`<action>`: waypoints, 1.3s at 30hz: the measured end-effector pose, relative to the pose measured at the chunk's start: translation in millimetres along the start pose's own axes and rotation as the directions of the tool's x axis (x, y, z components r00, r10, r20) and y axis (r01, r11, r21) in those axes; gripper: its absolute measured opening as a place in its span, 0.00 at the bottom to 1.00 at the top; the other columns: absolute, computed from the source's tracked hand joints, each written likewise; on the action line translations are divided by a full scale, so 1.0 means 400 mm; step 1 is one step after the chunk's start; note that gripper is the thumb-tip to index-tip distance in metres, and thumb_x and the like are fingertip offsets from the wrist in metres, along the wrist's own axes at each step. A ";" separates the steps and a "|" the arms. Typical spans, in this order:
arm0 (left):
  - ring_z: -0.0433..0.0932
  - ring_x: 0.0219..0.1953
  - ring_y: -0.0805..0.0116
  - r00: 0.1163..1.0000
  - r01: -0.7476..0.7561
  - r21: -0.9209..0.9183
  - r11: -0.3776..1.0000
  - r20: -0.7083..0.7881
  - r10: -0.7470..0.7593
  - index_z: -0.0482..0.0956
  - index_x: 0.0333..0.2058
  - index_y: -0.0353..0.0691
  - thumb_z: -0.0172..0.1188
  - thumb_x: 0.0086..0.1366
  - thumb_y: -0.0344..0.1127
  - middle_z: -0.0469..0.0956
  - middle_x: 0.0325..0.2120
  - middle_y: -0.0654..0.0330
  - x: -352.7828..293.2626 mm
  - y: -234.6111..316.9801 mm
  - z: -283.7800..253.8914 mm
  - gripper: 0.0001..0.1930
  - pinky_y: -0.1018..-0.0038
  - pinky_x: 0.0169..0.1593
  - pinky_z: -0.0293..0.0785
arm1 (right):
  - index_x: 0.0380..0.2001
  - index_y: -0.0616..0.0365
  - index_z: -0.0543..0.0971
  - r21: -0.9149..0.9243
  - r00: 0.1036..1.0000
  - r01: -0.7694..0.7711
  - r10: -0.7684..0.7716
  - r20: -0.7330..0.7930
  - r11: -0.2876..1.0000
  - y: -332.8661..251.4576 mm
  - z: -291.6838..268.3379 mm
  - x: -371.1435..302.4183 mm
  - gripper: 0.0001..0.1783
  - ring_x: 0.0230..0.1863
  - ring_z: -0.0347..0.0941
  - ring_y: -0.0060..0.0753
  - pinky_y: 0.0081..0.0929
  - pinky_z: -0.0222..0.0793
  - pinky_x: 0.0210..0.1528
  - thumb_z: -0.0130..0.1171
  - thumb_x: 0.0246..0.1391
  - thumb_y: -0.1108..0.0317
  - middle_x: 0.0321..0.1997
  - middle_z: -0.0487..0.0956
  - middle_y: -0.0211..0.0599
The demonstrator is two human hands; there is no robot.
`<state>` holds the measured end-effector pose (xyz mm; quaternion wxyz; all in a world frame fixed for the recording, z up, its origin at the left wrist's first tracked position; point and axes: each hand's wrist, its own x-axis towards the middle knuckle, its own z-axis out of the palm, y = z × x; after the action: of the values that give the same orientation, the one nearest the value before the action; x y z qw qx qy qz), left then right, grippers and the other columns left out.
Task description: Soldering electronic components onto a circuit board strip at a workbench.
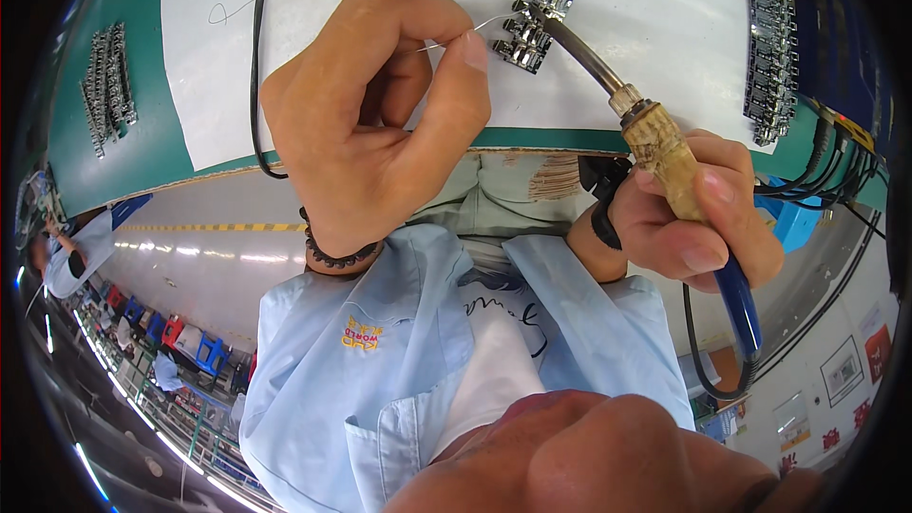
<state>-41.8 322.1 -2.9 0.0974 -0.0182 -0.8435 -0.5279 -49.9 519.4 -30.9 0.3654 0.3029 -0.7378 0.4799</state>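
- The left hand [380, 114] pinches a thin solder wire [446, 41] between thumb and forefinger, the other fingers curled in; the wire's free end reaches toward a row of small metal connectors [537, 9] lying on a white sheet [209, 66]
- The right hand [693, 218] is closed around the soldering iron [655, 147], gripping its pale handle low, with the blue part of the grip and the cord below the palm; the dark metal tip sits at the near end of the connector row
- The work itself, the row of connectors, lies near the top centre of the view, just beyond both hands; wire end and iron tip meet there, though whether they touch a pin is too small to tell
- To do the joint well, I judge the tip should rest on the pin first, then the wire be fed to the heated metal, not to the tip
- Keep the pinch well back from the wire's end, so the fingers [470, 52] stay away from the heat
- Steady both wrists near the green bench edge [541, 139] to avoid bridging neighbouring pins
- More connector strips [771, 47] lie to the right and another batch [106, 81] to the left, well apart from the hands
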 end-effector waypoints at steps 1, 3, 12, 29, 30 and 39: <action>0.54 0.18 0.87 1.000 0.001 0.001 1.000 0.004 -0.001 0.75 0.28 0.33 0.61 0.57 0.22 0.67 0.18 0.71 0.000 0.001 0.000 0.04 0.86 0.23 0.46 | 0.36 0.67 0.67 -0.003 1.000 -0.005 0.005 0.000 1.000 -0.001 0.000 -0.001 0.23 0.09 0.66 0.29 0.20 0.64 0.11 0.42 0.66 0.53 0.11 0.67 0.37; 0.54 0.18 0.87 1.000 0.005 0.016 1.000 0.005 -0.005 0.75 0.28 0.33 0.61 0.57 0.22 0.67 0.18 0.71 0.002 0.003 0.000 0.04 0.86 0.23 0.46 | 0.36 0.67 0.67 -0.006 1.000 -0.009 0.009 0.000 1.000 -0.001 -0.001 0.000 0.23 0.09 0.66 0.29 0.21 0.65 0.11 0.42 0.66 0.53 0.11 0.67 0.37; 0.55 0.18 0.87 0.999 -0.028 -0.018 0.999 -0.024 0.028 0.75 0.29 0.32 0.60 0.57 0.21 0.67 0.18 0.71 -0.001 -0.005 -0.001 0.03 0.86 0.23 0.46 | 0.35 0.67 0.67 0.057 0.996 -0.018 0.023 -0.085 0.998 0.005 -0.002 -0.016 0.22 0.09 0.66 0.29 0.22 0.66 0.13 0.42 0.66 0.54 0.11 0.67 0.38; 0.54 0.18 0.88 0.999 -0.025 0.024 0.999 0.023 0.025 0.75 0.29 0.32 0.61 0.57 0.21 0.68 0.18 0.71 0.001 -0.002 0.000 0.03 0.87 0.22 0.46 | 0.38 0.68 0.68 0.060 0.996 -0.074 0.071 0.051 0.995 0.005 -0.022 0.004 0.18 0.11 0.67 0.30 0.22 0.67 0.15 0.41 0.66 0.60 0.11 0.70 0.44; 0.54 0.18 0.88 0.999 -0.026 0.024 0.999 0.023 0.025 0.75 0.29 0.32 0.61 0.57 0.21 0.68 0.18 0.71 0.001 -0.002 0.000 0.03 0.87 0.22 0.46 | 0.38 0.68 0.68 0.063 0.996 -0.076 0.073 0.050 0.995 0.005 -0.022 0.004 0.18 0.11 0.67 0.30 0.22 0.67 0.15 0.41 0.66 0.60 0.11 0.70 0.44; 0.55 0.19 0.88 0.999 0.006 0.035 0.999 0.038 -0.007 0.75 0.29 0.33 0.61 0.58 0.22 0.68 0.18 0.71 0.002 -0.001 0.007 0.03 0.87 0.22 0.46 | 0.37 0.67 0.69 0.094 0.990 -0.113 0.104 0.098 0.989 0.005 -0.023 0.019 0.17 0.09 0.66 0.26 0.21 0.65 0.16 0.41 0.65 0.61 0.12 0.71 0.42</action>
<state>-43.1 324.6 -4.3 0.0799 -0.0238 -0.8543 -0.5130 -53.5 527.9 -23.0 0.2884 0.3021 -0.7447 0.5206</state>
